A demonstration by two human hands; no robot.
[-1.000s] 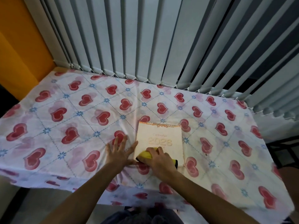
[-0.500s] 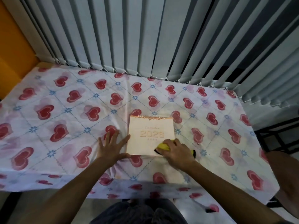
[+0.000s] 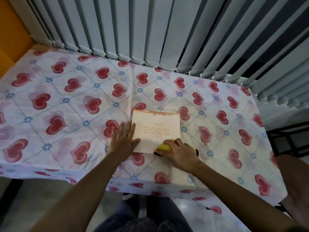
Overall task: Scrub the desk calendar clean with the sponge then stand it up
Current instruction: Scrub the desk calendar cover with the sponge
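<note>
Heart-print tablecloth, desk calendar flat between hands, sponge under right hand

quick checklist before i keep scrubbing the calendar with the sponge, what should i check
1. Calendar lying flat on the tablecloth, cover up: ok.
2. Left hand flat on the cloth, thumb on the calendar's left edge to steady it: ok.
3. Right hand pressing the yellow sponge down: ok.
4. Sponge on the calendar: partly ok, it sits at the near right corner and seems to hang over the edge.
5. Cover already clean: cannot tell, the light is dim and no marks show.
6. Calendar stood up: not ok, not yet done.
</note>
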